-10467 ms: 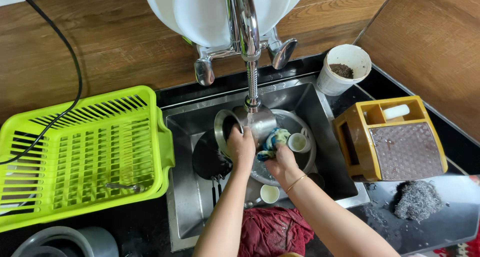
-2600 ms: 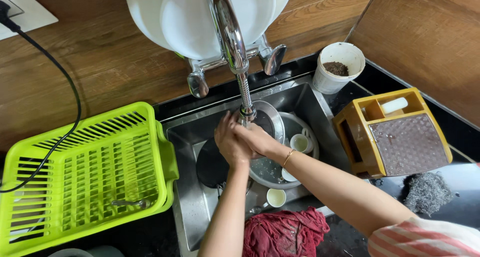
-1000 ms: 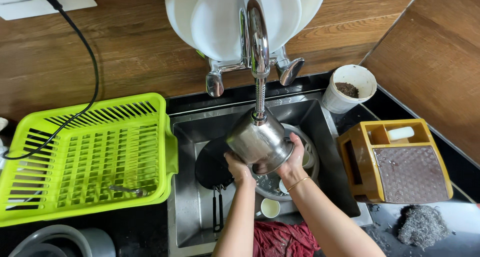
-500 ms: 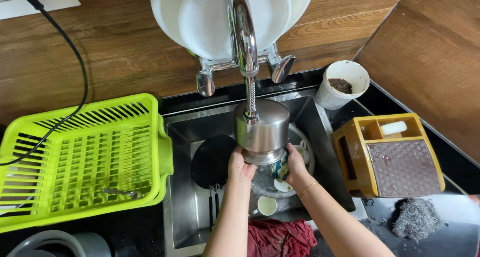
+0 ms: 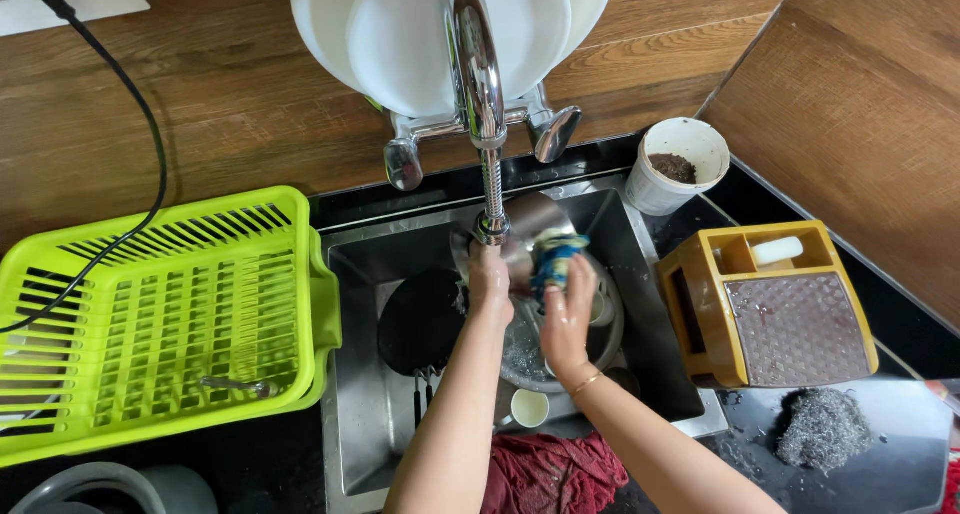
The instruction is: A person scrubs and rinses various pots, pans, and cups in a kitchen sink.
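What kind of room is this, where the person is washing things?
Most likely a home kitchen, at the sink. A tap stands over it, a green drying rack sits beside it, and the hands scrub a steel pot with a sponge.

drying rack point(image 5: 160, 324) left of sink point(image 5: 365, 434); caddy point(image 5: 770, 309) right.

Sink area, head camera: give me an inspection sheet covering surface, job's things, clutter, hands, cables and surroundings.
Surface: black counter around a steel sink.
Job's things: steel pot held under the tap; blue-green scrubber pressed on it.
Clutter: black pan, small cup, red cloth, steel wool.
Hands: left hand grips the pot; right hand holds the scrubber.
Cables: black cable on the wooden wall.
Surroundings: green drying rack, yellow holder, white cup, white plates.
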